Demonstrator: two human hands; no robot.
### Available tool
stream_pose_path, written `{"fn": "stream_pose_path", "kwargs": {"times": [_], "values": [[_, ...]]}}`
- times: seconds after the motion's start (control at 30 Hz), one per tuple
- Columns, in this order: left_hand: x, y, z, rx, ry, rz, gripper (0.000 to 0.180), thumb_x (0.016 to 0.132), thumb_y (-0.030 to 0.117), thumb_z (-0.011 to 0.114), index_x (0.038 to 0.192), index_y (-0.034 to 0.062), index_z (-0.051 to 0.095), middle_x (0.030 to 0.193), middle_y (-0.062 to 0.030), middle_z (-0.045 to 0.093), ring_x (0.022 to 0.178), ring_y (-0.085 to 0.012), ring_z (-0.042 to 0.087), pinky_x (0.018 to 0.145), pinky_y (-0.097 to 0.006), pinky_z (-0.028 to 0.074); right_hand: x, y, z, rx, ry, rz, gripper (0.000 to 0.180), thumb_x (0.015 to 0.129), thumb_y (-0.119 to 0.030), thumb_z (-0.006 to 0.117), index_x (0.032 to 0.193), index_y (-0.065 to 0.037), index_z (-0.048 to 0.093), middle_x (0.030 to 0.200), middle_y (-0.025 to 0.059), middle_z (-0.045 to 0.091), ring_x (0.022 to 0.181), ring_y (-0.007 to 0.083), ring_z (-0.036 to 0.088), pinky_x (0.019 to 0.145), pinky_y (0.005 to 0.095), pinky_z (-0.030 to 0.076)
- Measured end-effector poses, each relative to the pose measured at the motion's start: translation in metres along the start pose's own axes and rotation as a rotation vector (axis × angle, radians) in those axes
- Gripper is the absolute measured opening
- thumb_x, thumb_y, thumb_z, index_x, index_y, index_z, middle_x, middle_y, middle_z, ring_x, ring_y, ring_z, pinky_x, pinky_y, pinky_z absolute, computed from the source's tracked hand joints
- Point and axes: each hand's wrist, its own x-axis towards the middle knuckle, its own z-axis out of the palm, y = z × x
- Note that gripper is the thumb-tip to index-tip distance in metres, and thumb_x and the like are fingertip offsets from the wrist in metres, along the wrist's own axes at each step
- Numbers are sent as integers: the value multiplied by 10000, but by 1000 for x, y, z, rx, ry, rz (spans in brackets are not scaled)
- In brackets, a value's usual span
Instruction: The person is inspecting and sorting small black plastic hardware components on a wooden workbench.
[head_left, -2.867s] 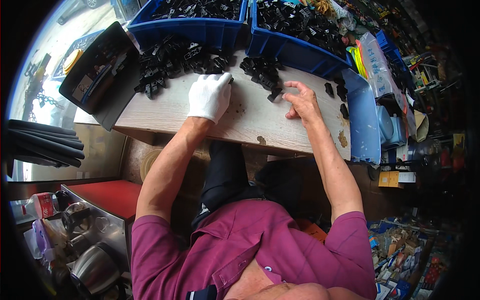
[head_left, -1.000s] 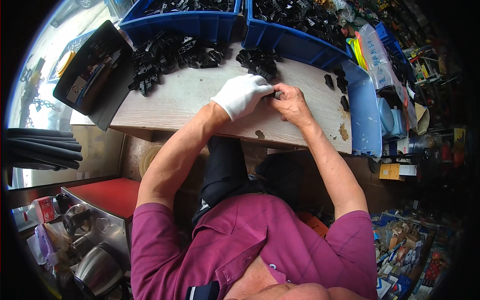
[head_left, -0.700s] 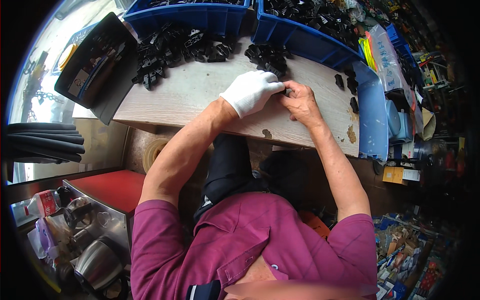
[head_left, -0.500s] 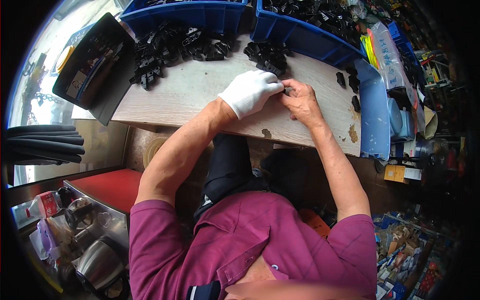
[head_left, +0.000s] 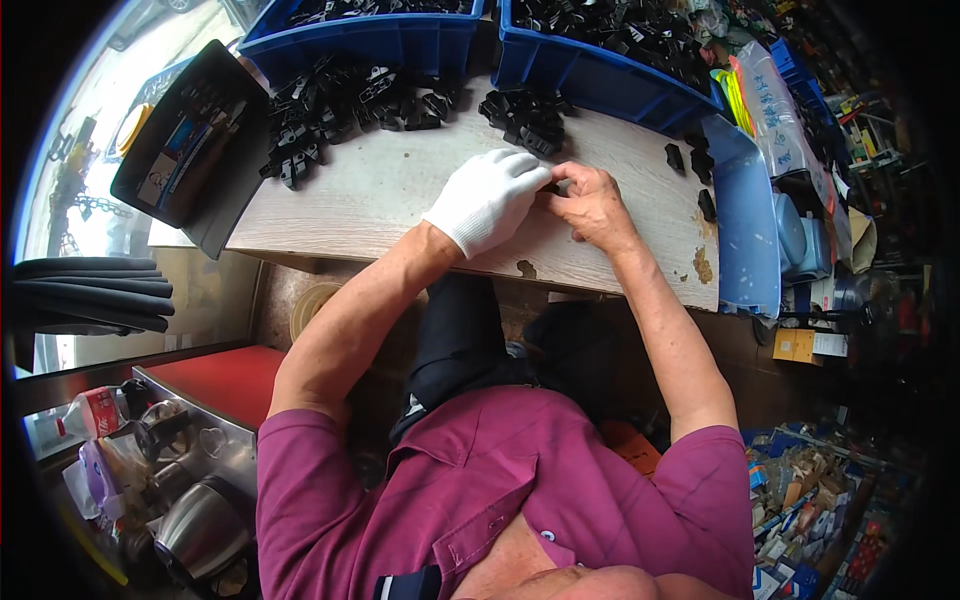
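Note:
My left hand (head_left: 490,200), in a white knit glove, is closed over the pale wooden tabletop (head_left: 370,215). Bare and pinched, my right hand (head_left: 590,205) meets its fingertips. Between them a small black part (head_left: 549,188) shows only as a dark sliver; the fingers hide most of it. Just beyond my hands lies a small heap of black plastic parts (head_left: 525,120). A larger pile of the same parts (head_left: 340,105) spreads across the back left of the table. A few single black parts (head_left: 675,157) lie at the right.
Two blue crates (head_left: 400,45) of black parts stand along the back. At the left is a propped-up tablet (head_left: 190,140). A light blue bin (head_left: 745,230) borders the table's right end. Lower left, a steel kettle (head_left: 200,525) stands near a red-topped cabinet (head_left: 220,370).
Both hands have shifted slightly left and toward me, still together at the fingertips. The whole view has moved a little; the piles look the same.

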Motion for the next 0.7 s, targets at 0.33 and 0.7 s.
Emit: {"fn": "stream_pose_path", "kwargs": {"times": [0.33,0.7], "values": [[32,-26,24,333,42,-283,280,861,152,676,1137,135,713,957,-113,702,898,-340,664,732,-444,548,-10,17,-8,462,142,166,426,842,-229,818,1097,50,620,617,-22,537,447,77,481,440,281,525],[36,-15,29,-29,195,-314,360,902,70,636,1256,123,672,1060,-132,718,989,-364,662,881,-453,546,-26,56,-70,660,445,303,316,892,-230,803,1071,-51,613,522,-29,480,425,110,540,541,390,629]]}}
